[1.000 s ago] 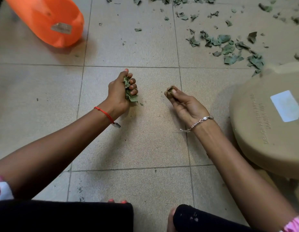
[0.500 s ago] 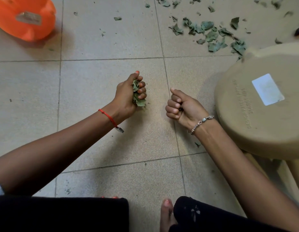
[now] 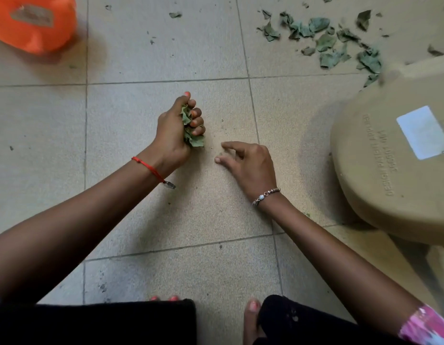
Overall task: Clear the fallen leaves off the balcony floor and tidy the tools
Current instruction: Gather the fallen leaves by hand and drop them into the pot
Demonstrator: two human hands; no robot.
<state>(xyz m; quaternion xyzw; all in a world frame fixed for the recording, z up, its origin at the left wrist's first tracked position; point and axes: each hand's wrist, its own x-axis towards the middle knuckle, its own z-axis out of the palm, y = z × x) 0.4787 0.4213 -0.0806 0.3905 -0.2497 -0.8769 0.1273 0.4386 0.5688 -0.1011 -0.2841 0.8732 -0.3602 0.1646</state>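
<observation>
Many leaves (image 3: 325, 43), orange container (image 3: 32, 23), tan stool (image 3: 390, 158)

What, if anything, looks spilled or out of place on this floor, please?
Green leaves lie scattered over the tiles at upper right, beside the tan stool. The orange container at upper left seems tipped on its side. The left hand grips a leaf bunch.

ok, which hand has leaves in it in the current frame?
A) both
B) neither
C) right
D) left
D: the left hand grips a wad of green leaves, while the right hand has its fingers spread low over the tile with no leaves visible in it.
</observation>
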